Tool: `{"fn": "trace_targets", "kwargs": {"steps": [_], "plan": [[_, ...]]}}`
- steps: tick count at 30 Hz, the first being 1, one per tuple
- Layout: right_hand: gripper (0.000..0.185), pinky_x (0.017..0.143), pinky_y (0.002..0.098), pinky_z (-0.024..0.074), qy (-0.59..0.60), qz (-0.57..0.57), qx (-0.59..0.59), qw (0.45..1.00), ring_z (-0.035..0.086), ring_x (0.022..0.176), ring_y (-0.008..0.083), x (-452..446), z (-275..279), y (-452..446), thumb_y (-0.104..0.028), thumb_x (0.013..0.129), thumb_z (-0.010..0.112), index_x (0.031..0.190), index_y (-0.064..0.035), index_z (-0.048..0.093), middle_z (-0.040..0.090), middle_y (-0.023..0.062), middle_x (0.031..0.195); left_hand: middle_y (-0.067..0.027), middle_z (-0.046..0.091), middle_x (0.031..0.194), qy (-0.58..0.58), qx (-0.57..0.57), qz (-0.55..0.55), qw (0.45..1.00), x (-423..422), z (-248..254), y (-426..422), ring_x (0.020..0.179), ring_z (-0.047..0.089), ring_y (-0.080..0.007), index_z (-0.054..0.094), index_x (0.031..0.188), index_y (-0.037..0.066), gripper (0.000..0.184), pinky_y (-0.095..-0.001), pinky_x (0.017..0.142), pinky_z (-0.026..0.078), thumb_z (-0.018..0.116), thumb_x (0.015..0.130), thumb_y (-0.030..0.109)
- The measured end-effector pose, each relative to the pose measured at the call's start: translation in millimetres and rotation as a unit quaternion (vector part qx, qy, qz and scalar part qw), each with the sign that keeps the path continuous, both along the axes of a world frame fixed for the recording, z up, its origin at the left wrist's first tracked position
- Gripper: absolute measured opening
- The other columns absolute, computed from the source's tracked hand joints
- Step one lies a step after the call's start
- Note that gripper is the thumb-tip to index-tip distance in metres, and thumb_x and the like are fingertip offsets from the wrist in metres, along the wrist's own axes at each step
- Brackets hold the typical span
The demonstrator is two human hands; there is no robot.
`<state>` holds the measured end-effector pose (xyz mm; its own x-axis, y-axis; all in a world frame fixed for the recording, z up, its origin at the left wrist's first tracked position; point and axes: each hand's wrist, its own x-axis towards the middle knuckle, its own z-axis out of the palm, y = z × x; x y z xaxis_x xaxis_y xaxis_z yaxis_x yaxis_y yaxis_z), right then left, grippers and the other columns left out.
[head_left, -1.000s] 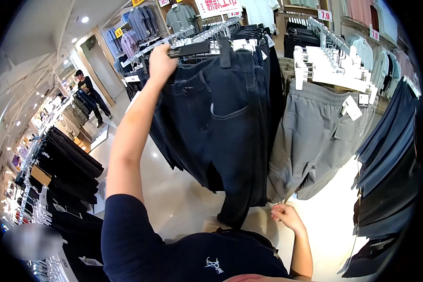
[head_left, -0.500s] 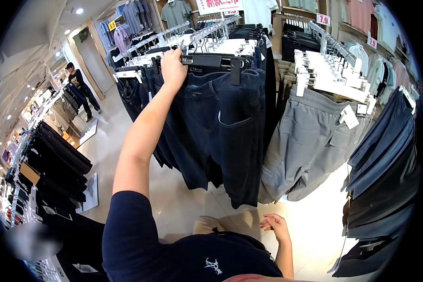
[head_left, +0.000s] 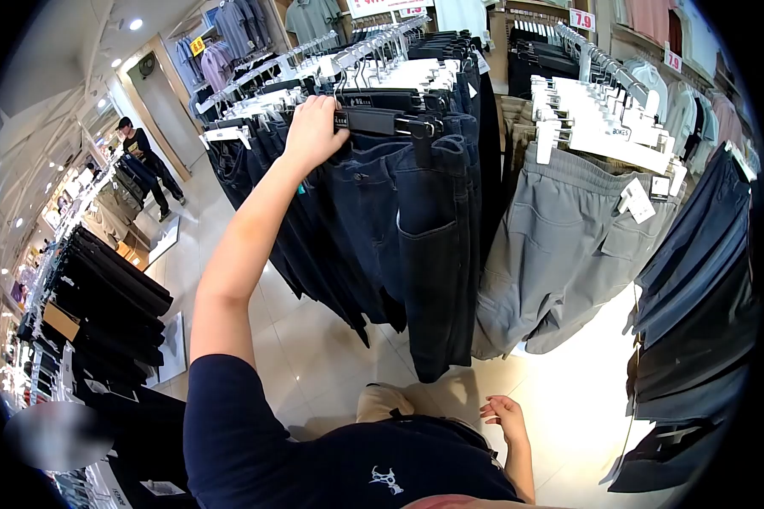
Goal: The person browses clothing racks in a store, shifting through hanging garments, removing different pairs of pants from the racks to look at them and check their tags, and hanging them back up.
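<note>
My left hand (head_left: 314, 131) reaches out and is closed on the end of a black clip hanger (head_left: 373, 120). Dark navy denim shorts (head_left: 437, 229) hang from that hanger at the front of the rack, turned partly sideways. Other dark shorts (head_left: 289, 229) hang close behind and to the left of them. My right hand (head_left: 505, 416) is low near my waist, fingers loosely bent and apart, with nothing in it. Grey elastic-waist shorts (head_left: 560, 246) on white hangers (head_left: 598, 127) hang to the right of the denim ones.
A metal rack rail (head_left: 382, 42) carries the hangers. Dark trousers (head_left: 696, 263) hang at the right edge. Another rack of black garments (head_left: 110, 288) stands on the left, and a person (head_left: 148, 165) is farther back there. Tiled floor (head_left: 314, 348) shows below.
The denim shorts and their hanger have swung to a more sideways angle, with my left hand still on the hanger. My right hand has barely moved. The view has shifted slightly.
</note>
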<state>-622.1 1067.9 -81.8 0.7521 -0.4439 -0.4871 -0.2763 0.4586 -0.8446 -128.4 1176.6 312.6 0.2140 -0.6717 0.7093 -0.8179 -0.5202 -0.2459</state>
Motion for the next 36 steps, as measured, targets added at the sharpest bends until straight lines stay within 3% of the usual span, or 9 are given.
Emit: {"fn": "trace_targets", "kwargs": {"steps": [4,11,15,16,27,28,33,36], "plan": [[0.024,0.058,0.0242,0.0467,0.013,0.005,0.012,1.000,0.062,0.067,0.0169,4.2,-8.9,6.4,-0.018,0.089,0.050,0.103,0.0016,0.054,0.064,0.0124,0.083,-0.0089,0.056,0.091,-0.009,0.036,0.063,0.997,-0.1,2.7,-5.4,0.093,0.052,-0.0277,0.049,0.093,0.006,0.038,-0.0404,0.077,0.040,0.073,0.066,0.017],[0.023,0.060,0.0264,0.0474,0.032,-0.008,-0.024,0.999,0.062,0.070,0.0163,-3.5,-8.8,-9.2,-0.019,0.090,0.047,0.101,-0.0005,0.056,0.064,0.0104,0.082,-0.0068,0.056,0.087,-0.071,-0.030,0.107,0.991,15.6,-6.2,-34.2,0.090,0.054,-0.0249,0.050,0.094,0.007,0.041,-0.0390,0.072,0.042,0.074,0.062,0.014],[0.023,0.060,0.0261,0.0468,0.048,-0.053,-0.051,0.996,0.061,0.069,0.0155,-14.0,-3.3,-15.6,-0.020,0.091,0.046,0.100,-0.0015,0.056,0.064,0.0092,0.081,-0.0056,0.059,0.082,-0.053,-0.062,0.124,0.989,8.7,-3.0,-34.7,0.086,0.056,-0.0234,0.055,0.086,0.007,0.031,-0.0389,0.071,0.042,0.072,0.062,0.016],[0.023,0.059,0.0259,0.0466,0.054,-0.060,-0.052,0.995,0.061,0.069,0.0154,-16.0,-5.3,-14.3,-0.020,0.091,0.046,0.100,-0.0020,0.056,0.064,0.0087,0.081,-0.0038,0.061,0.079,-0.097,-0.054,0.120,0.987,7.3,-1.8,-31.4,0.082,0.057,-0.0200,0.056,0.081,0.008,0.026,-0.0370,0.066,0.039,0.071,0.063,0.019],[0.023,0.061,0.0265,0.0475,0.069,0.037,0.033,0.996,0.062,0.070,0.0169,-8.5,-54.8,19.5,-0.018,0.089,0.050,0.103,0.0004,0.055,0.065,0.0109,0.083,-0.0048,0.061,0.082,-0.050,0.010,0.068,0.996,3.2,10.9,-6.1,0.086,0.057,-0.0223,0.055,0.085,0.008,0.030,-0.0383,0.069,0.041,0.073,0.063,0.019],[0.024,0.060,0.0265,0.0474,0.064,0.042,0.035,0.996,0.062,0.070,0.0170,-6.2,-52.2,20.0,-0.018,0.089,0.050,0.103,0.0008,0.055,0.065,0.0112,0.083,-0.0081,0.060,0.083,-0.043,-0.004,0.047,0.998,3.5,11.7,-5.6,0.084,0.057,-0.0277,0.055,0.084,0.008,0.028,-0.0395,0.070,0.041,0.072,0.064,0.017],[0.025,0.060,0.0265,0.0473,0.076,0.057,-0.018,0.995,0.062,0.070,0.0168,-2.3,-56.4,11.1,-0.019,0.089,0.051,0.103,0.0009,0.055,0.065,0.0112,0.083,-0.0080,0.060,0.083,-0.064,-0.001,0.076,0.995,-6.2,26.7,-8.2,0.085,0.057,-0.0268,0.056,0.084,0.007,0.027,-0.0398,0.070,0.041,0.072,0.064,0.018],[0.019,0.059,0.0238,0.0479,0.077,0.039,-0.012,0.996,0.060,0.065,0.0134,3.6,-47.3,8.7,-0.009,0.088,0.046,0.101,0.0013,0.056,0.064,0.0104,0.083,-0.0051,0.062,0.080,-0.077,0.032,0.092,0.992,-7.9,21.9,-8.4,0.082,0.058,-0.0232,0.056,0.081,0.009,0.026,-0.0385,0.069,0.039,0.071,0.064,0.022]]}}
